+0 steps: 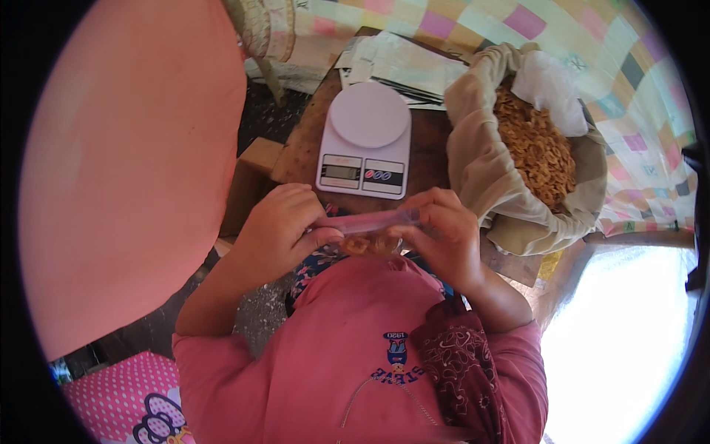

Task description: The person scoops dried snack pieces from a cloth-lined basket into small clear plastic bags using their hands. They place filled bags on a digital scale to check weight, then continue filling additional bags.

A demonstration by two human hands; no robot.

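Between my hands is a small clear plastic bag [370, 221] with brown chips in its lower part. My left hand [290, 218] pinches one end of the bag's upper edge, thumb below and fingers above. At the other end, my right hand [442, 228] grips the same edge between thumb and fingers. The bag is stretched level in front of my chest. Just beyond it, a white kitchen scale [364, 140] with a round plate rests on a wooden table, nothing on its plate. Brown chips [534, 148] fill a cloth-lined container on the right.
Flat plastic pouches [414, 65] lie stacked behind the scale on the wooden table [310, 140]. A beige cloth [477, 159] lines the chip container, and a white plastic bag [549, 89] sits on the chips. A cardboard box [251, 174] stands left of the table, near an orange-pink sheet [133, 163].
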